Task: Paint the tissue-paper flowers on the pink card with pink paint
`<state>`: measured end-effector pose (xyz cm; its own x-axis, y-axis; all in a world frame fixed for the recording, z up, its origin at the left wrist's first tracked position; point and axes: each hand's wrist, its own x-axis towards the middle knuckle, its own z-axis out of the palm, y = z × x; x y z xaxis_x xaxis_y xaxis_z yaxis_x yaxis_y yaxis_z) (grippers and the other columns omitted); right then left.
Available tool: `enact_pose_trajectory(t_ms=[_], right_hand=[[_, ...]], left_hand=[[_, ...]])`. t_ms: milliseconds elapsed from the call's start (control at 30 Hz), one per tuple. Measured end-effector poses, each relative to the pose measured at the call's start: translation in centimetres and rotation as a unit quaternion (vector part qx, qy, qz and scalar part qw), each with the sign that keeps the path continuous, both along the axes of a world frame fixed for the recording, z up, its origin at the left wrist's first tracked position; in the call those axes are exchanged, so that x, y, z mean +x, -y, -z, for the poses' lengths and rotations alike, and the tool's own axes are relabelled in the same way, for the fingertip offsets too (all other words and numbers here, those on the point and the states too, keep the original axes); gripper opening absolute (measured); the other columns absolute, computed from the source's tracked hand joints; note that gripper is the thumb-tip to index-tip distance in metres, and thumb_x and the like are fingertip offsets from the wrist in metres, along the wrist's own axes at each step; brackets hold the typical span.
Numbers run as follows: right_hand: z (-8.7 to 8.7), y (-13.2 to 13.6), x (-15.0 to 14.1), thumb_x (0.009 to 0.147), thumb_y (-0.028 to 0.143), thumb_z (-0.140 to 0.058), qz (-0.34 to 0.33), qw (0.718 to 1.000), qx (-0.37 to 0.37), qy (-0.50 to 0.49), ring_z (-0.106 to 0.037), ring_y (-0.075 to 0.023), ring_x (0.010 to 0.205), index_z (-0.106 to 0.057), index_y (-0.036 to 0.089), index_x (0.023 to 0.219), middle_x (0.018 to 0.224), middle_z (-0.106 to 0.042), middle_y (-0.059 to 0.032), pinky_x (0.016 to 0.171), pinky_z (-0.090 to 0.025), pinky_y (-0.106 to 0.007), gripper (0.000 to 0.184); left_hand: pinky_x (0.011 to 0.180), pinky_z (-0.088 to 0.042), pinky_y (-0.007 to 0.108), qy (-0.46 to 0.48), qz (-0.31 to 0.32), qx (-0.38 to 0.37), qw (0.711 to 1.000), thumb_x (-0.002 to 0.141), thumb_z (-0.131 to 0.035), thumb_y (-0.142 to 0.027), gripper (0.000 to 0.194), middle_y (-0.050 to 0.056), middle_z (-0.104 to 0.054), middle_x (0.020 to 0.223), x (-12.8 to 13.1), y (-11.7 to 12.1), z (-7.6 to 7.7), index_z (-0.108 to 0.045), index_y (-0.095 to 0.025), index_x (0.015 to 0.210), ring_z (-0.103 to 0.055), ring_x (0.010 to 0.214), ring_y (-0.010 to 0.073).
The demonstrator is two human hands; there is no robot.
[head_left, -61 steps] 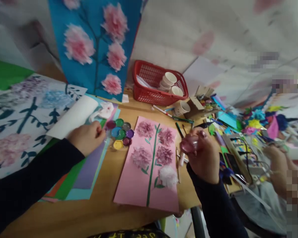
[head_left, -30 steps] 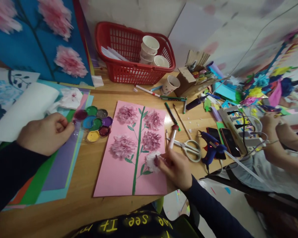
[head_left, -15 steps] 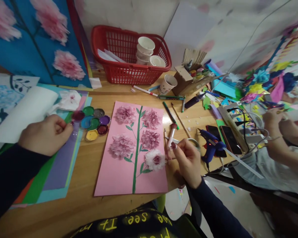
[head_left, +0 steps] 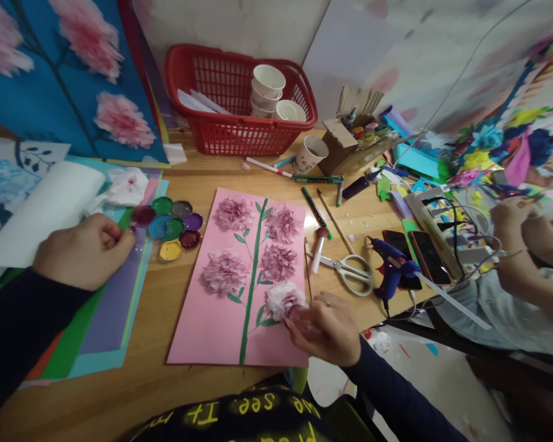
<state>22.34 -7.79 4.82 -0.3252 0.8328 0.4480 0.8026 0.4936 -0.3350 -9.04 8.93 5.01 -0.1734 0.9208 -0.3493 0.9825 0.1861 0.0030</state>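
Note:
A pink sheet [head_left: 191,331] lies on the table with a painted green stem and leaves and several ruffled paper flowers. At its lower right, my right hand [head_left: 327,328] is closed at the edge of a whitish paper flower [head_left: 283,299] with a pink centre; the fingertips are blurred and appear to pinch its petals. My left hand [head_left: 85,252] rests over coloured sheets on the left, thumb and fingers pressed together. Whatever it may hold is hidden. Its fingertips are beside a cluster of small paint pots [head_left: 171,250].
White-handled scissors [head_left: 354,274], a capped brush [head_left: 319,252] and a blue glue gun [head_left: 391,264] lie right of the sheet. Behind stand a red basket [head_left: 239,138] with cups and a paper cup [head_left: 311,153]. Another person's hands [head_left: 511,215] are at far right.
My right hand has moved left and down from beside the sheet onto the lower right flower, uncovering the scissors. The pink sheet has turned slightly. My left hand stays put.

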Motion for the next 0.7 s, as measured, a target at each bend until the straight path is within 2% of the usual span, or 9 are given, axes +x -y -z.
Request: enact_pose_trajectory(t_ms=[133,267,367,433,500,567,600,633,700], right_hand=[[0.2,0.1,-0.3,0.073,0.023,-0.068,-0.031,0.999,0.037,-0.003,-0.041,-0.0106,0.041,-0.050,0.025,0.082,0.046,-0.044,0.0086,0.043,-0.029,-0.027,0.020],[0.4,-0.2,-1.1,0.077,0.021,-0.065,-0.004,1.000,-0.008,0.026,-0.047,-0.0102,0.044,-0.048,0.023,0.077,0.050,-0.051,0.0056,0.045,-0.034,-0.026,0.017],[-1.5,0.6,-1.0,0.075,0.021,-0.064,0.011,1.000,0.004,-0.016,-0.043,-0.0107,0.042,-0.049,0.023,0.078,0.048,-0.048,0.0054,0.043,-0.030,-0.027,0.015],[-3.1,1.5,-0.6,0.074,0.023,-0.064,-0.011,1.000,0.013,-0.001,-0.037,-0.0103,0.038,-0.044,0.024,0.068,0.042,-0.041,0.0071,0.041,-0.025,-0.028,0.021],[-3.8,1.9,-0.3,0.074,0.027,-0.065,-0.033,0.999,0.018,0.027,-0.034,-0.0099,0.037,-0.038,0.025,0.061,0.040,-0.036,0.0081,0.040,-0.024,-0.028,0.030],[-3.0,1.6,-0.4,0.075,0.029,-0.066,-0.021,0.997,0.037,0.057,-0.036,-0.0095,0.037,-0.038,0.025,0.059,0.040,-0.037,0.0081,0.040,-0.026,-0.027,0.032],[-2.3,1.3,-0.5,0.075,0.028,-0.067,-0.002,0.997,0.044,0.070,-0.037,-0.0095,0.038,-0.041,0.025,0.061,0.041,-0.039,0.0077,0.040,-0.028,-0.027,0.030],[-1.4,0.9,-0.7,0.076,0.027,-0.067,0.020,0.996,0.048,0.079,-0.040,-0.0095,0.039,-0.043,0.024,0.062,0.043,-0.042,0.0070,0.041,-0.029,-0.027,0.027],[0.1,0.2,-0.9,0.077,0.024,-0.066,0.050,0.997,0.021,0.051,-0.045,-0.0101,0.043,-0.045,0.024,0.069,0.048,-0.048,0.0054,0.043,-0.034,-0.026,0.022]], left_hand=[[0.065,-0.042,0.029,-0.024,0.010,-0.002,1.000,0.084,-0.039,-0.044,0.025,0.005,-0.068,0.095,0.4,-0.1,-0.2,-0.049,-0.022,0.087,-0.063,0.081,0.0259],[0.061,-0.040,0.027,-0.046,0.040,-0.003,0.998,0.087,-0.036,-0.044,0.029,0.007,-0.069,0.093,0.5,-0.3,-0.3,-0.052,-0.020,0.087,-0.063,0.078,0.0254],[0.056,-0.039,0.029,-0.100,0.079,0.028,0.991,0.091,-0.027,-0.041,0.039,0.010,-0.067,0.078,0.3,0.7,-0.6,-0.058,-0.018,0.087,-0.063,0.069,0.0257],[0.051,-0.039,0.032,-0.102,0.123,0.130,0.979,0.093,-0.028,-0.042,0.043,0.008,-0.063,0.063,0.5,2.6,-0.7,-0.062,-0.019,0.082,-0.060,0.058,0.0262],[0.048,-0.041,0.034,0.016,0.258,0.280,0.925,0.092,-0.035,-0.037,0.039,0.004,-0.060,0.052,1.5,5.1,-0.8,-0.062,-0.024,0.067,-0.055,0.048,0.0227],[0.060,-0.051,0.029,0.262,0.486,0.294,0.780,0.093,-0.033,-0.022,0.038,-0.002,-0.071,0.072,3.4,7.7,-0.5,-0.067,-0.030,0.078,-0.064,0.064,0.0164],[0.071,-0.053,0.028,0.313,0.544,0.285,0.724,0.093,-0.034,-0.016,0.036,-0.002,-0.073,0.086,4.6,8.8,-0.2,-0.068,-0.029,0.090,-0.066,0.080,0.0157],[0.082,-0.053,0.028,0.336,0.583,0.269,0.689,0.093,-0.037,-0.013,0.033,0.000,-0.073,0.101,5.8,9.6,0.3,-0.068,-0.024,0.100,-0.065,0.094,0.0156],[0.095,-0.049,0.030,0.349,0.626,0.237,0.656,0.092,-0.042,-0.009,0.029,0.002,-0.071,0.110,7.7,10.6,1.6,-0.066,-0.017,0.106,-0.062,0.104,0.0167]])
